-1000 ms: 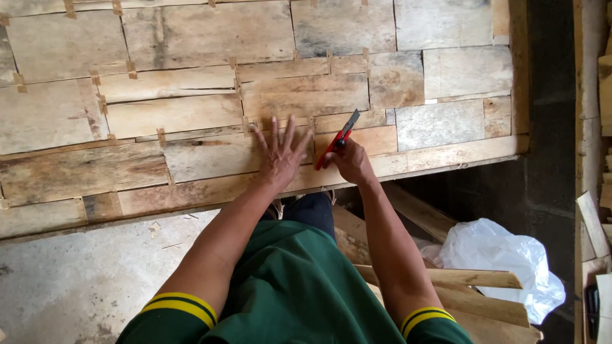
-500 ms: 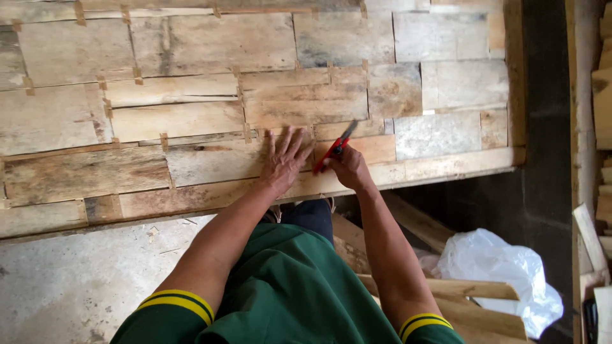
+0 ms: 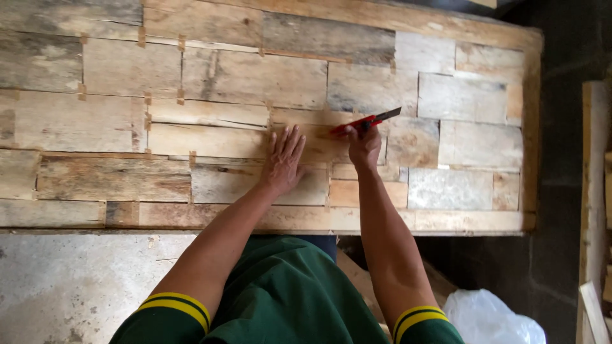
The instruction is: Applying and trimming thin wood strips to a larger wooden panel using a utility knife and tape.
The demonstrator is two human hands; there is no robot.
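A large panel (image 3: 191, 83) made of many rough wooden boards lies flat in front of me. My left hand (image 3: 284, 159) rests palm down on a board near the panel's middle, fingers spread. My right hand (image 3: 364, 143) is closed around a red-handled tool (image 3: 366, 121) with a dark tip, held slanted with the tip pointing up and to the right. The hand rests on the boards just right of the left hand. Both arms wear green sleeves with yellow stripes at the cuffs.
A grey concrete floor (image 3: 70, 286) shows below the panel's front edge at the left. A white plastic bag (image 3: 491, 318) lies at the lower right. Pale wooden planks (image 3: 593, 191) stand along the right edge.
The view has shifted so the panel's top and right edges show. Both hands sit farther up the panel than before. The right hand still holds the red tool.
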